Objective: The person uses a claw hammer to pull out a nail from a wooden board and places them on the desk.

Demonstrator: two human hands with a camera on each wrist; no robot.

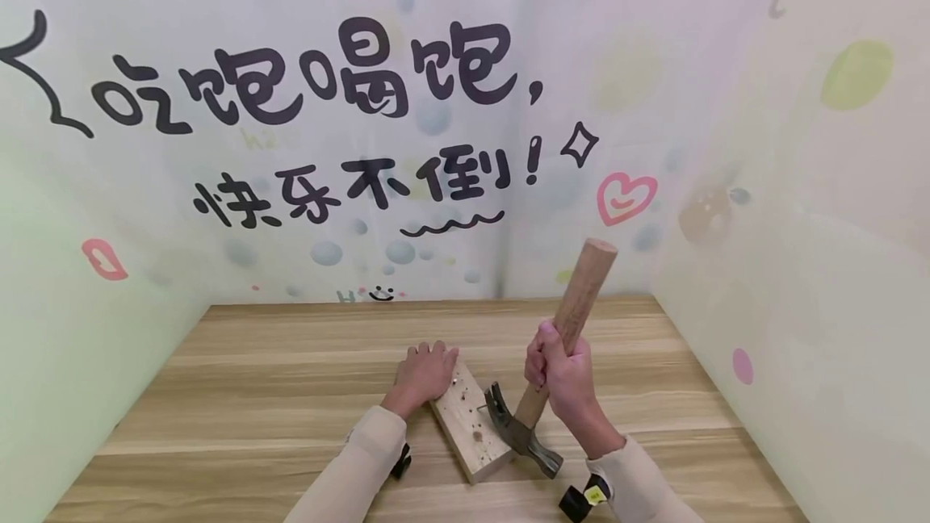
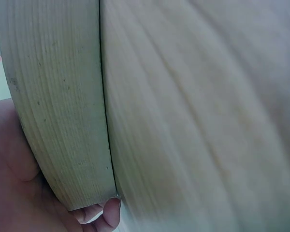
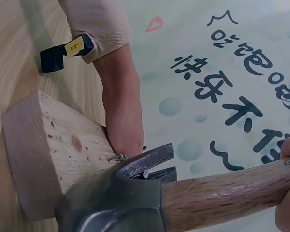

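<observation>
My left hand (image 1: pixel 425 374) grips the far end of a pale wooden board (image 1: pixel 465 424) lying on the table. In the left wrist view its fingers (image 2: pixel 108 215) curl round the board's end. My right hand (image 1: pixel 564 370) holds a claw hammer (image 1: pixel 581 297) by the middle of its wooden handle, which tilts up and right. The hammer's metal head is at the board's near right part. In the right wrist view a nail head (image 3: pixel 145 174) shows within the claw's slot. Another metal fastener (image 3: pixel 118 158) stands in the board near the left hand. Small dark holes dot the board's face.
The wood-grain table (image 1: pixel 254 394) is enclosed by pale printed walls (image 1: pixel 799 281) at the back and sides. Black wrist cameras sit by both cuffs, the right one (image 1: pixel 576 503) close to the table.
</observation>
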